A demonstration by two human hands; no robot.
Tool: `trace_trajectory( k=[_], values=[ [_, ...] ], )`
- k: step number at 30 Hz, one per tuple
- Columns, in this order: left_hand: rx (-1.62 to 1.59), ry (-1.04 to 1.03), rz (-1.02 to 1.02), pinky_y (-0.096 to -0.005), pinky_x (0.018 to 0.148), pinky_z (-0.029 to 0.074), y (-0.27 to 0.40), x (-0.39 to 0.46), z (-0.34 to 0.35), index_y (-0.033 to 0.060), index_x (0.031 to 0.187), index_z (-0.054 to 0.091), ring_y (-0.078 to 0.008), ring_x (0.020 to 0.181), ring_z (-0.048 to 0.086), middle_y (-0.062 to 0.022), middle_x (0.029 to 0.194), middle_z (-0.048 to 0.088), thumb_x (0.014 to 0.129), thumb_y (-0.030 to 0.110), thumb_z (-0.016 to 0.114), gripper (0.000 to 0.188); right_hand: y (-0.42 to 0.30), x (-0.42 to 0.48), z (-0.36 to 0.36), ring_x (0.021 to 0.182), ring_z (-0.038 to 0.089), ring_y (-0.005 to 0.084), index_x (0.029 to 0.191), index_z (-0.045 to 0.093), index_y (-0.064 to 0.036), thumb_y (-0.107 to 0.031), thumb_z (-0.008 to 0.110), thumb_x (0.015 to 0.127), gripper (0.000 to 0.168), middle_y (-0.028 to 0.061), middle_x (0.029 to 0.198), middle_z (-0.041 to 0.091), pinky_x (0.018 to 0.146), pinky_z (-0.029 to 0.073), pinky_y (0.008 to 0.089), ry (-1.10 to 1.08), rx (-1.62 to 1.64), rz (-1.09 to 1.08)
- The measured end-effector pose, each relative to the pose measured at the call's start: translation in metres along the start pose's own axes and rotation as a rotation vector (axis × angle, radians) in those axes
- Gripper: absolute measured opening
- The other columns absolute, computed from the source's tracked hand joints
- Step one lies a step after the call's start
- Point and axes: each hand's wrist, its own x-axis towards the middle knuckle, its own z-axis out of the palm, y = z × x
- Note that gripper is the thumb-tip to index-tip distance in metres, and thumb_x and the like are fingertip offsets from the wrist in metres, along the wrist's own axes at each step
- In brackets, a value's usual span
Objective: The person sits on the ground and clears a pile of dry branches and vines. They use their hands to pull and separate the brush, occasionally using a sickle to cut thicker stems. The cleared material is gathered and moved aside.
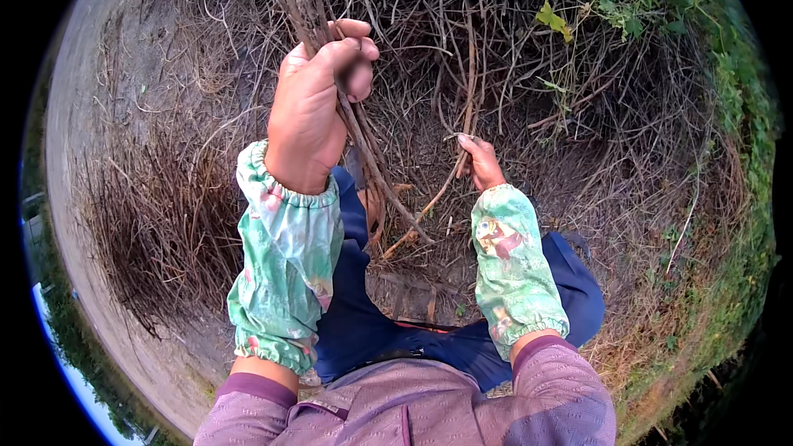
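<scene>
My left hand (316,93), raised at the upper left of centre, is closed around a bundle of dry woody stems (372,158). Their thick ends hang below the fist towards the middle, and the rest runs up past the top edge. Lower and to the right, my right hand (482,161) pinches a thin twig (458,135) between thumb and fingers. Beside its fingertips pass long brown stems (469,93), and a light brown stick (427,209) slants down to the left. Green patterned sleeve covers are on both forearms.
A tangled heap of dry branches (409,25) spreads across the top. At the left lies a pile of cut brown stems (167,229) beside a bare dirt path (80,173). Green leafy vines (638,0) grow at the upper right. My knees in dark blue trousers flank the ground before me.
</scene>
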Motion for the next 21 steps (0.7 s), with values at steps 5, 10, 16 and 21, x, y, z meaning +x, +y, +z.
trace_trajectory(
  k=[5,10,16,21],
  values=[
    [0.000,-0.015,-0.024,-0.0220,0.055,0.041,-0.001,-0.001,-0.005,0.0005,0.107,0.061,-0.0085,0.061,0.052,-0.0068,0.088,0.064,0.096,0.006,0.054,0.014,-0.019,-0.079,-0.016,0.067,0.056,0.0058,0.100,0.065,-0.007,-0.024,0.065,0.097,0.017,-0.0046,0.079,0.060,0.063,0.045,0.0217,-0.033,-0.005,-0.035],
    [0.021,0.014,-0.043,-0.0215,0.054,0.041,-0.003,0.002,-0.004,-0.0002,0.110,0.060,-0.0087,0.060,0.051,-0.0072,0.089,0.063,0.098,0.007,0.055,0.015,-0.043,-0.183,-0.026,0.061,0.055,0.0073,0.089,0.060,-0.006,-0.020,0.062,0.097,0.017,-0.0001,0.074,0.060,0.054,0.046,0.0247,-0.067,0.172,0.024],
    [0.084,0.028,-0.088,-0.0216,0.051,0.043,-0.030,0.008,0.005,0.0005,0.109,0.062,-0.0087,0.058,0.054,-0.0066,0.083,0.065,0.096,0.009,0.059,0.016,-0.123,-0.303,-0.056,0.055,0.054,0.0079,0.090,0.058,-0.003,-0.018,0.060,0.095,0.016,0.0022,0.073,0.059,0.050,0.045,0.0236,0.139,-0.090,-0.040],
    [0.167,0.069,-0.293,-0.0275,0.054,0.046,-0.076,0.006,0.022,0.0016,0.104,0.059,-0.0130,0.058,0.056,-0.0090,0.081,0.065,0.094,0.008,0.056,0.012,-0.188,-0.415,-0.057,0.055,0.054,0.0086,0.101,0.059,0.003,-0.016,0.063,0.090,0.023,0.0053,0.074,0.062,0.051,0.046,0.0235,0.302,-0.234,-0.106]
  ],
)
